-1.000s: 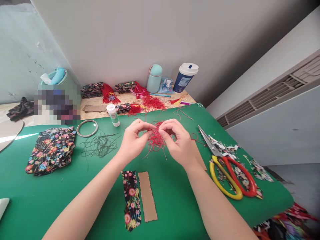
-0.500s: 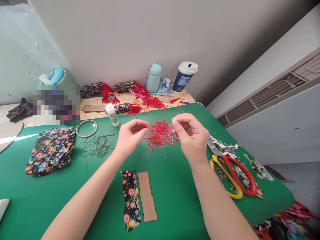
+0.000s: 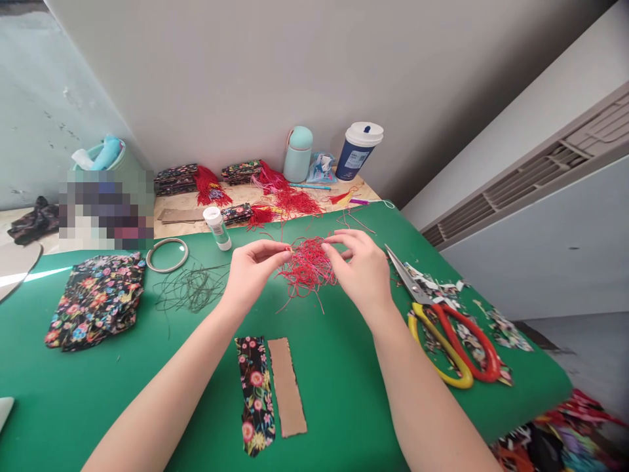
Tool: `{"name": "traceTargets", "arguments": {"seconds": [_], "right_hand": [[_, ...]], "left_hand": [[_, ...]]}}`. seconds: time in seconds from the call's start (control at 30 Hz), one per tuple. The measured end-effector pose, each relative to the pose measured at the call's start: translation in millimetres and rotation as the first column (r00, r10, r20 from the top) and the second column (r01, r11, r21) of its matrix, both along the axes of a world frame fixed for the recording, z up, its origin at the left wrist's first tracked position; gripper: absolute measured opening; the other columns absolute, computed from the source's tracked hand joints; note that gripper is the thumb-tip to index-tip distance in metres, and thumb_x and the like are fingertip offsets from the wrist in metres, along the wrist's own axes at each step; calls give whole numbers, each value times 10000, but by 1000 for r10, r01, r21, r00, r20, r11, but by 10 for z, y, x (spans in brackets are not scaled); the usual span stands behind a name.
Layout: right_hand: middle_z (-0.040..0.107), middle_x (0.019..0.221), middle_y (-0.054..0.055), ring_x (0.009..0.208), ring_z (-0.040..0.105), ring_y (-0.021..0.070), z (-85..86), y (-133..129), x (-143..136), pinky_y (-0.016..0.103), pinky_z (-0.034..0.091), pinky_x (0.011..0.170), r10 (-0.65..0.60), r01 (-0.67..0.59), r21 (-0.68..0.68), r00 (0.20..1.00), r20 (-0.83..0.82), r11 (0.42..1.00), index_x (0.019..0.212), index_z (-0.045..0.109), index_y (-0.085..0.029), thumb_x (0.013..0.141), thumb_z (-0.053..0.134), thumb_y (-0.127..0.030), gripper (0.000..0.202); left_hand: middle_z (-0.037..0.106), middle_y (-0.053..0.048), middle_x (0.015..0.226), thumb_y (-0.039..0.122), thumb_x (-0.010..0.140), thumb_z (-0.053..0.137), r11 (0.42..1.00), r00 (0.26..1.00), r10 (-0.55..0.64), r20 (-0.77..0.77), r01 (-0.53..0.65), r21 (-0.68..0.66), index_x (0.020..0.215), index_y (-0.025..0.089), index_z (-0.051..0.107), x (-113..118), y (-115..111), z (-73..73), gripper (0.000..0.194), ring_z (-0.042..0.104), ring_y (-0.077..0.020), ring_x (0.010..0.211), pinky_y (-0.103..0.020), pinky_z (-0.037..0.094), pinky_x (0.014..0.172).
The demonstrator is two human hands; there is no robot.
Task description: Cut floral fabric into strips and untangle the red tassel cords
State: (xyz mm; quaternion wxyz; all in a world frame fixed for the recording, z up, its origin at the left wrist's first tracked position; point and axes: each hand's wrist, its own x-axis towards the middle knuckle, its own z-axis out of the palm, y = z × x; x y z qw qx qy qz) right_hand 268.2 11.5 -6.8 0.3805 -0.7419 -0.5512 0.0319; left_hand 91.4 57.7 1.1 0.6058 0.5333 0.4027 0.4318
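A tangle of thin red and pink cords (image 3: 310, 265) lies on the green table top, between my two hands. At its left edge my left hand (image 3: 255, 265) is closed in a pinch, with a bit of red cord showing at the thumb and fingertip. My right hand (image 3: 361, 269) reaches over the tangle's right side, thumb and index finger closed together at the red cord; the exact grip is partly hidden. Nearer me lie a black floral fabric strip (image 3: 255, 396) and, beside it, a brown card strip (image 3: 287, 387) with fabric edges.
Large scissors (image 3: 442, 334) with yellow and red handles lie right among fabric scraps (image 3: 506, 329). Dark green cord (image 3: 191, 288), a tape roll (image 3: 167, 254), floral cloth (image 3: 95, 298) and a glue stick (image 3: 217, 229) lie left. A flask (image 3: 297, 157) and cup (image 3: 358, 151) stand behind.
My right hand has moved left over the cord tangle, closer to my left hand. The left hand keeps its pinch. The view has shifted slightly, showing more of the scissor blades.
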Motion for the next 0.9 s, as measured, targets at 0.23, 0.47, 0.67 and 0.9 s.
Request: {"name": "traceTargets", "arguments": {"seconds": [0.23,0.47,0.67,0.9], "right_hand": [[687,710,25,528,549,162,15,-14,-49,281,374,527,33,-28,-84,998,57,996,882,683,-217,820,555,-268,151],[597,884,26,520,473,88,102,-65,-214,260,427,528,505,-465,201,820,-271,862,932,671,-226,841,579,-261,133],[596,775,6,552,494,100,107,-46,-206,246,417,505,455,-407,213,715,-531,888,750,642,-200,787,645,-322,128],[563,615,-40,451,438,77,116,-36,-232,220,360,431,360,-336,173,648,-671,926,754,602,-188,764,656,-387,207]], "left_hand": [[742,-73,790,349,641,771,994,998,-35,46,39,-98,819,150,736,22,-15,-43,270,677,-184,773,-333,527,791],[721,-53,745,369,675,737,963,972,-227,55,233,-134,826,144,749,28,-45,-22,271,634,-153,708,-312,507,745],[717,-64,745,403,715,701,937,947,-313,72,321,-139,823,142,748,19,-58,21,286,636,-162,707,-327,508,755],[713,-53,776,364,725,682,972,972,-233,26,233,4,799,159,713,33,-80,5,220,646,-175,754,-318,508,763]]}}
